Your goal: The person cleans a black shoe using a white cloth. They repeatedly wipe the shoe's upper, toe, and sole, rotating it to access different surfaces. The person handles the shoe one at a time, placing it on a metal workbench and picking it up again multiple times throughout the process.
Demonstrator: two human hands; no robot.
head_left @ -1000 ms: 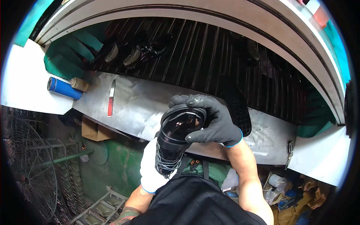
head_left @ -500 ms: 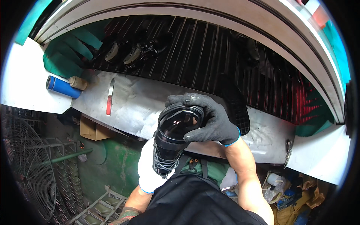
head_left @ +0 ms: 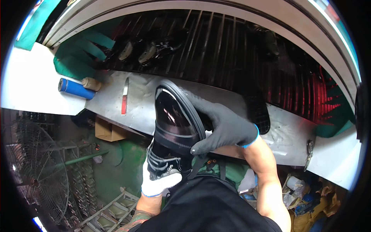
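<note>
A glossy black lace-up shoe (head_left: 170,116) is held in front of my body, toe pointing away and its dark sole edge turned to the right. My left hand (head_left: 160,181), in a white glove, grips the shoe around its ankle and laced part. My right hand (head_left: 222,123), in a dark grey glove, clasps the right side along the sole, thumb near the shoe's middle and fingers behind the sole, partly hidden. Past the shoe, a knife (head_left: 125,96) with a red handle lies on the metal ledge (head_left: 143,83).
Beyond the ledge, a dark slatted conveyor (head_left: 208,46) runs under a curved hood, carrying several black shoes (head_left: 147,54). A blue roll (head_left: 76,88) lies at left, pliers-like tool (head_left: 309,154) at right. A fan (head_left: 36,174) and cardboard box (head_left: 108,129) stand below left.
The shoe has been turned and tilted, so its upper and sole edge now show more. My right hand has slid from over the toe down to the sole's right side.
</note>
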